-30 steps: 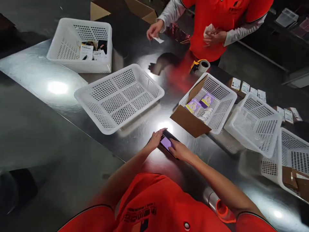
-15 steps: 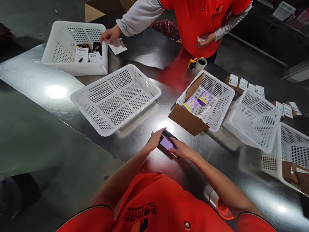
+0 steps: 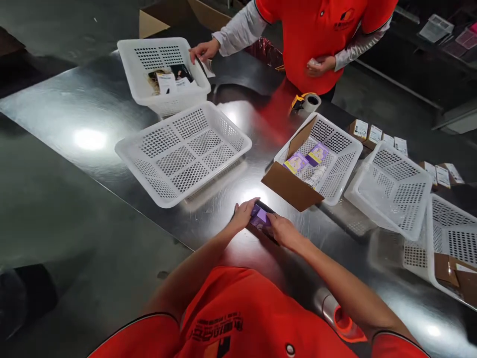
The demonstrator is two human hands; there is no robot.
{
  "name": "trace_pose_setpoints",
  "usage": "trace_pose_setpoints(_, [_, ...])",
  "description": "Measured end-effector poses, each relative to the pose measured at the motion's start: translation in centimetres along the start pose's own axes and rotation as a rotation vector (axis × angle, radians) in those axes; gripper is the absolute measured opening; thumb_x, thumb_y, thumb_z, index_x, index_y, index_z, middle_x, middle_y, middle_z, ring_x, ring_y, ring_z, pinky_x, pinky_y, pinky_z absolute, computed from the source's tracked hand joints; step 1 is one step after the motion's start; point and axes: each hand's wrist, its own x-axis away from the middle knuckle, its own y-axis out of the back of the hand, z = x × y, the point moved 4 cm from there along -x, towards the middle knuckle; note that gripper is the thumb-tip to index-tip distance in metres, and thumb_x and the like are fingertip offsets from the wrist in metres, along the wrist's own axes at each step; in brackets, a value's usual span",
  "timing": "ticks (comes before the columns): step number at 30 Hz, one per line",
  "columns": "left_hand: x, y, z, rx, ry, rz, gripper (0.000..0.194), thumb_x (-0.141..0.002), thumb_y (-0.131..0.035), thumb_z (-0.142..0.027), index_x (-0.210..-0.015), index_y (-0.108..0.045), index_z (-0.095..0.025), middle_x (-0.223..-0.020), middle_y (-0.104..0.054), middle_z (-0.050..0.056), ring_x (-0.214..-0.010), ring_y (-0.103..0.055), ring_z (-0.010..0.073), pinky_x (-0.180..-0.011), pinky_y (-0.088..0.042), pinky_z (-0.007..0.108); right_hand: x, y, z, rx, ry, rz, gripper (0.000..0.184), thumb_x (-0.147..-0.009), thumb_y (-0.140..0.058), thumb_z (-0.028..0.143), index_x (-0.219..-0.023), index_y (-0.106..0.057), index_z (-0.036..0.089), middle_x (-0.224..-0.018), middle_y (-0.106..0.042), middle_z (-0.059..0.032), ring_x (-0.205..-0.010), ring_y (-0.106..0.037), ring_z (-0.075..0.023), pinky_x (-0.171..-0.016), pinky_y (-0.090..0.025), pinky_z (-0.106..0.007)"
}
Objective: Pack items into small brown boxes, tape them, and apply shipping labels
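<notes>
A small brown cardboard box [image 3: 265,236] lies at the table's near edge with a purple box [image 3: 260,219] in its opening. My left hand [image 3: 241,216] is closed around the cardboard box's left end. My right hand [image 3: 283,231] grips the purple box at its right side; the fingertips are partly hidden. Just beyond, a white basket [image 3: 345,166] holds purple-and-yellow packets [image 3: 297,162], a white labelled roll or bottle [image 3: 315,177] and an open cardboard carton [image 3: 292,187].
A shallow white basket [image 3: 138,168] stands left of centre. A co-worker's hand [image 3: 204,50] is at the rim of another basket [image 3: 167,105] with labelled goods. Tape dispenser [image 3: 311,102], stacked baskets [image 3: 391,194] and labelled boxes [image 3: 360,129] are at the right; a tape roll [image 3: 341,318] lies near me.
The purple box in my hands has turned, now showing darker faces and a raised flap-like part. The co-worker's hand has gone to the far left basket, which has shifted right and turned.
</notes>
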Motion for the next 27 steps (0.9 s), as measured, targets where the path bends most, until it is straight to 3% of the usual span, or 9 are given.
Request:
trace_pose_setpoints(6, [-0.2, -0.2, 0.2, 0.064, 0.000, -0.002, 0.052, -0.104, -0.016, -0.033, -0.139, -0.054, -0.033, -0.142, -0.058, 0.000, -0.134, -0.049, 0.0263, -0.120, -0.004, 0.064, -0.4, 0.0, 1.3, 0.125, -0.042, 0.033, 0.050, -0.091, -0.039, 0.003, -0.140, -0.047, 0.003, -0.126, -0.062, -0.0235, -0.107, -0.065, -0.0278, -0.084, -0.053, -0.034])
trace_pose_setpoints(10, [-0.3, -0.3, 0.4, 0.032, 0.004, 0.005, 0.051, -0.103, -0.018, -0.029, -0.140, -0.053, -0.033, -0.142, -0.058, 0.000, -0.133, -0.050, 0.0227, -0.121, -0.007, 0.063, -0.9, 0.2, 2.3, 0.235, -0.093, 0.024, 0.045, -0.093, -0.032, 0.004, -0.132, -0.054, 0.003, -0.118, -0.065, -0.0243, -0.104, -0.066, -0.0283, -0.079, -0.055, -0.034])
trace_pose_setpoints(16, [-0.2, -0.4, 0.3, 0.034, 0.009, 0.002, 0.052, -0.103, -0.017, -0.029, -0.140, -0.053, -0.032, -0.144, -0.057, 0.002, -0.133, -0.050, 0.0229, -0.120, -0.006, 0.064, -0.6, -0.6, 1.8, 0.233, -0.110, 0.009, 0.056, -0.094, -0.036, 0.007, -0.150, -0.034, 0.008, -0.125, -0.061, -0.0234, -0.111, -0.062, -0.0285, -0.089, -0.052, -0.036])
trace_pose_setpoints(19, [-0.1, -0.3, 0.1, 0.038, 0.012, 0.001, 0.051, -0.103, -0.017, -0.030, -0.139, -0.053, -0.031, -0.144, -0.056, 0.002, -0.134, -0.049, 0.0236, -0.120, -0.007, 0.065, -0.2, -0.8, 1.4, 0.184, -0.097, -0.035, 0.060, -0.092, -0.045, 0.010, -0.151, -0.035, 0.012, -0.126, -0.060, -0.0205, -0.112, -0.059, -0.0283, -0.095, -0.047, -0.037])
trace_pose_setpoints(25, [0.0, -0.2, -0.2, -0.027, -0.009, 0.006, 0.051, -0.102, -0.017, -0.029, -0.139, -0.053, -0.032, -0.138, -0.061, 0.002, -0.131, -0.051, 0.0231, -0.118, -0.014, 0.065, 2.0, 2.3, -0.5, 0.043, -0.087, -0.176, 0.048, -0.090, -0.054, 0.019, -0.137, -0.049, 0.010, -0.119, -0.060, -0.0182, -0.105, -0.056, -0.0284, -0.090, -0.044, -0.037])
trace_pose_setpoints(27, [-0.1, -0.4, -0.1, -0.086, -0.021, 0.026, 0.051, -0.101, -0.019, -0.025, -0.140, -0.051, -0.033, -0.141, -0.058, 0.001, -0.132, -0.050, 0.0234, -0.118, -0.015, 0.065, 2.7, 3.4, -1.5, -0.085, -0.054, -0.151, 0.049, -0.089, -0.059, 0.024, -0.136, -0.051, 0.014, -0.117, -0.062, -0.0146, -0.106, -0.057, -0.0260, -0.089, -0.044, -0.034])
